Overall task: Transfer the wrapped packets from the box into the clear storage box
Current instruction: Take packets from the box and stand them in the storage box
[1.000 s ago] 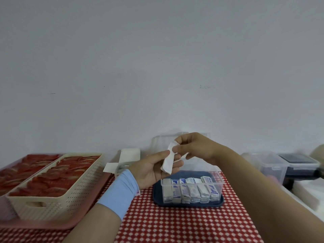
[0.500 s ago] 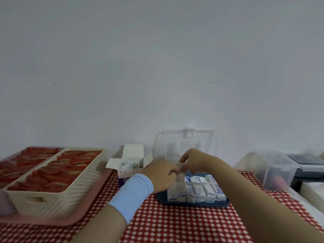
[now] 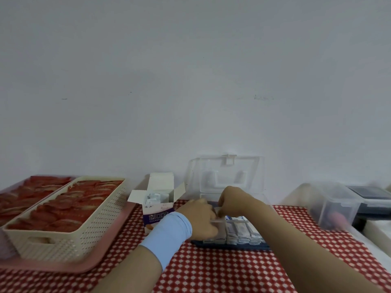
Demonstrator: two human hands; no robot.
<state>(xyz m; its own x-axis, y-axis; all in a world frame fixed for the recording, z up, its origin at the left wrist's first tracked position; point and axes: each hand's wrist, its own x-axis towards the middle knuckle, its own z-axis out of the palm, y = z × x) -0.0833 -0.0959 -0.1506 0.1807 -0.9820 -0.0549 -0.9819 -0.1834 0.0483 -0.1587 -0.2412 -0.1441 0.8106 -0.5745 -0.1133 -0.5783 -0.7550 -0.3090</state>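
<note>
The clear storage box (image 3: 246, 224) stands on a dark blue tray with its lid (image 3: 227, 172) raised at the back. A row of wrapped packets (image 3: 241, 231) stands upright in its right part. My right hand (image 3: 233, 197) pinches the top of one white wrapped packet (image 3: 218, 208) over the box's left end. My left hand (image 3: 197, 218), with a blue wristband, curls its fingers at the same packet's lower part; its fingertips are hidden. The open cardboard box (image 3: 157, 214) stands just left of my hands, with more white packets (image 3: 152, 198) inside.
A cream perforated basket (image 3: 69, 235) of red items sits on a pink tray (image 3: 53, 269) at the left. Clear lidded containers (image 3: 334, 206) stand at the right edge. A red-and-white checked cloth (image 3: 222, 271) covers the table; a white wall rises close behind.
Both hands have come down with the white packet from above the clear box to its left end. The view has shifted slightly.
</note>
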